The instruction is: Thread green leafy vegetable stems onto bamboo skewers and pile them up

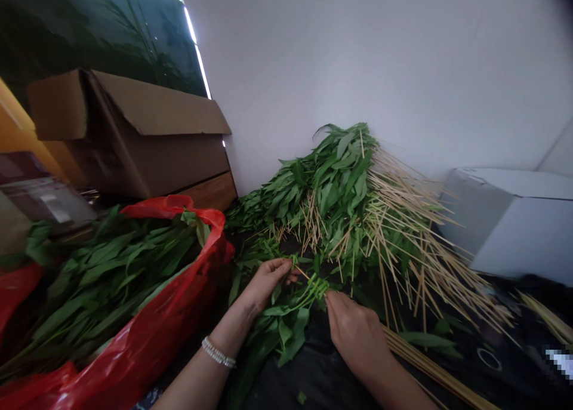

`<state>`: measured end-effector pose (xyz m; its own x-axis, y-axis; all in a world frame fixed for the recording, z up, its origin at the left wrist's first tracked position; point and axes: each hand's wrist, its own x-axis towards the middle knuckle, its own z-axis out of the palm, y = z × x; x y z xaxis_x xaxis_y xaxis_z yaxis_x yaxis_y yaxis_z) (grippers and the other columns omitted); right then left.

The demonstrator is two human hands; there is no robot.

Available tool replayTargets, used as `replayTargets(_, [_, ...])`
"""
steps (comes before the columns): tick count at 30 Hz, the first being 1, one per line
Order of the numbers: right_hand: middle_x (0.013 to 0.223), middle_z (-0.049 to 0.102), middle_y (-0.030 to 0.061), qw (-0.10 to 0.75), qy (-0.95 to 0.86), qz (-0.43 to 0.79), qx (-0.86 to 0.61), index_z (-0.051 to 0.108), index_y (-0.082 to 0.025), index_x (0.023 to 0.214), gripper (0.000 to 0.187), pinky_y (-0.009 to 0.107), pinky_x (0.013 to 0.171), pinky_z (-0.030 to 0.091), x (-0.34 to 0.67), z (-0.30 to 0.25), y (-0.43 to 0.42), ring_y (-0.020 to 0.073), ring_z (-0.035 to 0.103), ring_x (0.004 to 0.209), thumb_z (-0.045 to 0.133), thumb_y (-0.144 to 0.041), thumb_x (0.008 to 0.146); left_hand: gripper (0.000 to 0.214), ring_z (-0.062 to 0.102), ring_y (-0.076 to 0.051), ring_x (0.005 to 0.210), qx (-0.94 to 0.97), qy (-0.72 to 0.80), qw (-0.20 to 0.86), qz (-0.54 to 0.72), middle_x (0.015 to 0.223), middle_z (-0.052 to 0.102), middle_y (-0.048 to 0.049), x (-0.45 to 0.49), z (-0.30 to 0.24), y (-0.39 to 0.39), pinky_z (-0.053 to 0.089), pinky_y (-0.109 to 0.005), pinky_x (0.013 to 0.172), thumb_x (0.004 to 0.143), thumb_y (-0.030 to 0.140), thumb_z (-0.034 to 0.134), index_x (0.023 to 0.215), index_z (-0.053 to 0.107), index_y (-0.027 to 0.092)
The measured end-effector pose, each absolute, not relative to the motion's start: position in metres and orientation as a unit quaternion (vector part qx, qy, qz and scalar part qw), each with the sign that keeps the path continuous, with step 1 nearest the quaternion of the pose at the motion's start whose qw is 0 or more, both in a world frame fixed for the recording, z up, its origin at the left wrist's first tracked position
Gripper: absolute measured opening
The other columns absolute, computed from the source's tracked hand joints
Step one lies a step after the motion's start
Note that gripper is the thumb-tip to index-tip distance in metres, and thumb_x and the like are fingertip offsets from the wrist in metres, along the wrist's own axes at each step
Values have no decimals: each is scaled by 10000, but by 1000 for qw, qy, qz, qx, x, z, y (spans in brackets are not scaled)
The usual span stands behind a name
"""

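My left hand point(267, 280) pinches the stem end of a small bunch of green leafy stalks point(286, 320) that lies on the black sheet. My right hand point(356, 332) is closed around the same bunch where the stems are folded point(319, 287), and a thin bamboo skewer point(302, 273) runs between the two hands. A beaded bracelet point(218, 352) circles my left wrist. Just beyond my hands rises a tall pile of skewered greens point(349, 201) with many bamboo sticks fanning out to the right.
A red plastic bag point(179, 314) full of loose green leaves point(102, 279) sits at left. Behind it stands an open cardboard box point(143, 135). A white foam box point(514, 225) is at right. Loose skewers point(430, 365) lie near my right forearm.
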<state>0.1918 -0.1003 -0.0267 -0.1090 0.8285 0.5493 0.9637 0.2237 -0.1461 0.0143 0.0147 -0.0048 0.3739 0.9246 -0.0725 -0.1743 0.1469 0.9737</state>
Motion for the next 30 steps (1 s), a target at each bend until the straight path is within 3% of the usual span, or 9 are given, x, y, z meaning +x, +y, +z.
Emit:
replayTargets(8, [702,596,-3,253,-735,-105,-620,529,-224,818,191,274,548,310,191,-28,-101,159,609,631,405,-109,907,278,568,-70,556,531,389,633,408,736,725,-45,12,-5,16,413,-166,550,682,407,744,745,719,138])
replayTargets(16, [706,615,2,248,-725,-87,-636,541,-221,818,201,259,562,320,188,-30,-101,154,619,668,408,-99,908,283,593,-90,642,577,385,617,372,796,734,-54,12,-7,13,415,-168,589,751,417,683,775,740,141])
replayTargets(25, [714,627,5,259,-726,-91,-630,553,-218,841,191,265,555,315,185,-30,-103,158,615,652,421,-93,898,299,565,-78,567,515,403,671,350,712,711,-35,12,-6,12,409,-170,547,673,407,754,791,743,133])
replayTargets(30, [687,615,-1,271,-730,-100,-620,545,-220,835,198,277,537,296,183,-33,-101,158,595,608,406,-96,903,283,538,-70,535,544,405,663,317,622,685,-12,19,-5,4,388,-159,527,632,400,780,686,722,128])
